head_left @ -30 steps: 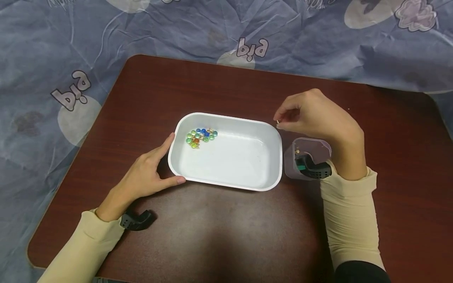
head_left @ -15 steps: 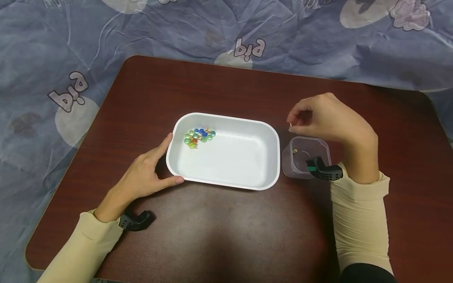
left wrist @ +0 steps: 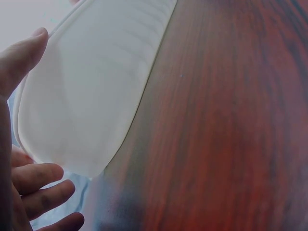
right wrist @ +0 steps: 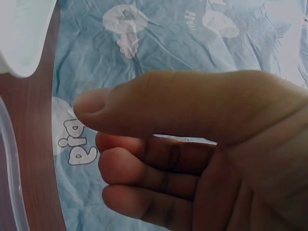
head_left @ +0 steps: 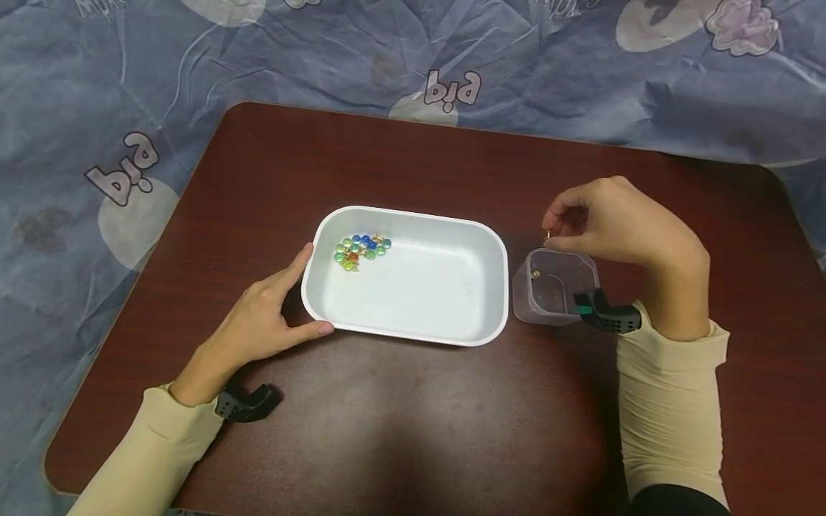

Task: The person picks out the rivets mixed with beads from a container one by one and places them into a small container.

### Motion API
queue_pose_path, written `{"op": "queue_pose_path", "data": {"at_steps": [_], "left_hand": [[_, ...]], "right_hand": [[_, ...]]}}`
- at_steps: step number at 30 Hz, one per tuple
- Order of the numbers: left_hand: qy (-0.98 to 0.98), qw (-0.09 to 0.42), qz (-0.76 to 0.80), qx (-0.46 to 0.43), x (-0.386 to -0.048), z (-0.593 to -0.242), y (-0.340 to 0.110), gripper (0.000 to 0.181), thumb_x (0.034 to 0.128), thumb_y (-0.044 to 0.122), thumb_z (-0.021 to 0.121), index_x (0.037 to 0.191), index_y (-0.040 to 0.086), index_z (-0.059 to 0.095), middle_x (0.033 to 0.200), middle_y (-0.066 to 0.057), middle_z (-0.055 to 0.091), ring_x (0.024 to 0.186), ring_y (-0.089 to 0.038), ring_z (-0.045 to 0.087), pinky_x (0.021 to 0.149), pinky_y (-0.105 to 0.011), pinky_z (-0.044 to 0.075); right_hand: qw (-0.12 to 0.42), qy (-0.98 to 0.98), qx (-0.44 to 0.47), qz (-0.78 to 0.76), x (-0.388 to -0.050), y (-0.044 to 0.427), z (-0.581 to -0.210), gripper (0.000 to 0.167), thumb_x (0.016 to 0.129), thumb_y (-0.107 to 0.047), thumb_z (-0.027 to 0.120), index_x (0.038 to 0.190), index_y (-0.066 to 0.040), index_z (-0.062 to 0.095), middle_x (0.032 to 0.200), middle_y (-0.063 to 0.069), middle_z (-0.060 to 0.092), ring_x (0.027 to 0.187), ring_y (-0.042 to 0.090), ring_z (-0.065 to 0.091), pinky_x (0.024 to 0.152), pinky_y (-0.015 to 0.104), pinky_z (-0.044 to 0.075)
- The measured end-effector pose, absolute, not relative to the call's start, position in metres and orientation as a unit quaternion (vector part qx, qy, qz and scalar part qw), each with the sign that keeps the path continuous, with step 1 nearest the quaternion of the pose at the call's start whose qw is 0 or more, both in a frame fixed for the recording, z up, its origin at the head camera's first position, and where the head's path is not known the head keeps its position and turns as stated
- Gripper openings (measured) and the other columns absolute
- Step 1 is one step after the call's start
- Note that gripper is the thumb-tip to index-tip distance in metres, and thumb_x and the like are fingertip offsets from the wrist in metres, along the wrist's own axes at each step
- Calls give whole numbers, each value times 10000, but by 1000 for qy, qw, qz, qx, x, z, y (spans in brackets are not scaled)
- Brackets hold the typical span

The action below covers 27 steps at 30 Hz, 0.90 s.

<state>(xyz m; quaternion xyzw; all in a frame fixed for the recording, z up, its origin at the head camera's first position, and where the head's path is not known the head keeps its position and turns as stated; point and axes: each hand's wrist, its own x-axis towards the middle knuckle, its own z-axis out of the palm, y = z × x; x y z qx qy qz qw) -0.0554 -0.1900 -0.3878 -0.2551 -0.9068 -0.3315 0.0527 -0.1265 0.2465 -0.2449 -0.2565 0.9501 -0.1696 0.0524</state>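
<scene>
In the head view a white tray (head_left: pixel 413 301) lies mid-table. Small round glass-like pieces (head_left: pixel 368 244) in green, blue and orange cluster at its left end, mixed with gold-coloured bits. My left hand (head_left: pixel 261 315) touches the tray's left end, thumb at the near rim and fingers along the side. Between thumb and index finger, my right hand (head_left: pixel 622 222) pinches a tiny gold-coloured, pin-like piece (head_left: pixel 548 234); its exact kind is too small to tell. That hand hovers at the back edge of a clear plastic box (head_left: pixel 545 315), which contains a small gold-coloured piece (head_left: pixel 536 274).
The clear box stands close to the tray's right end. Both sit on a dark reddish-brown table (head_left: pixel 400 416) with rounded corners. Behind it spreads a wrinkled blue-grey printed cloth (head_left: pixel 310 57). Each wrist carries a black camera mount, the right one (head_left: pixel 603 312) overlapping the box's near right corner.
My right hand has moved right and slightly nearer, from beside the tray's right end to the box's back edge, still pinching the gold-coloured piece. The left hand keeps its place on the tray.
</scene>
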Motion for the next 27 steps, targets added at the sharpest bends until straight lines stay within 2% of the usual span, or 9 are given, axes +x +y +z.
{"op": "queue_pose_path", "data": {"at_steps": [8,17,27], "left_hand": [[-907,54,-333,-252,-55,-388,-191,1081,747,420,862,1574,94,247,1494,-208,429,1286,-375,510,983,-556,441],[-904,55,-338,-258,-55,-389,-191,1068,768,480,832,1572,86,250,1495,-206,428,1285,-377,511,980,-556,442],[-903,60,-338,-259,-55,-389,-191,1064,770,499,824,1570,85,258,1485,-213,440,1268,-384,525,970,-561,449]], "right_hand": [[66,955,-236,-170,-126,258,-246,173,744,-69,855,825,-143,721,760,-61,662,649,65,572,606,148,423],[79,958,-225,-158,-123,267,-244,170,751,-60,850,847,-148,741,780,-66,683,657,47,587,622,130,425],[120,959,-201,-159,-121,271,-244,174,759,-52,839,860,-149,738,783,-58,682,663,66,599,619,185,465]]}}
